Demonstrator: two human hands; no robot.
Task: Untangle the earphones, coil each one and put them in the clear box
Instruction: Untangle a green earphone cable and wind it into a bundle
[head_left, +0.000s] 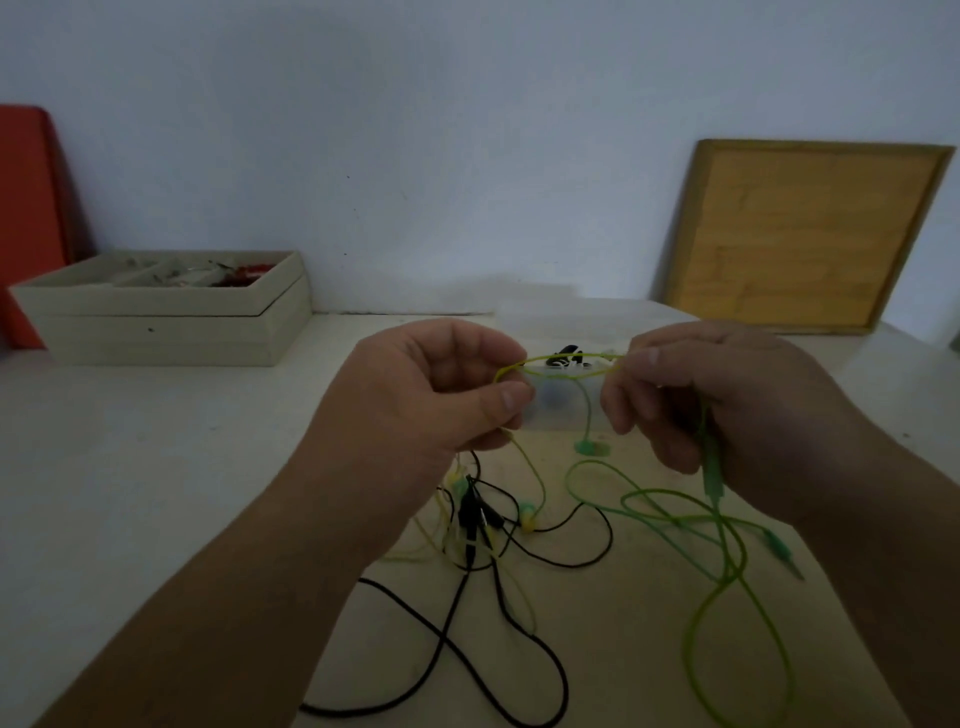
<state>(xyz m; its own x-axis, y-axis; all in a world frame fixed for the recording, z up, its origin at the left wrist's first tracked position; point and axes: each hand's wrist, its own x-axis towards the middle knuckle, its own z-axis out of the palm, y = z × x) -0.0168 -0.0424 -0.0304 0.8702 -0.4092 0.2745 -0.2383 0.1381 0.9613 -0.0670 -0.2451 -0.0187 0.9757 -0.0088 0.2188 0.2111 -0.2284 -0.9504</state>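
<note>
Just in front of the clear box (563, 418), both hands are raised above the tabletop (156, 467) with a loop of the green earphone (712, 480) stretched between them. The left hand (431, 395) pinches one end of the loop between thumb and curled fingers. The right hand (727, 405) pinches the other end, and the rest of the green cord hangs from it and trails on the tabletop nearer the person than the box. Something dark and white shows inside the box. Also on the near side of the box, a yellow earphone (527, 522) and a black earphone (447, 639) lie tangled together. Left of the clear box stands a beige box (166, 322). To the clear box's right, a wooden board (800, 234) leans on the wall.
</note>
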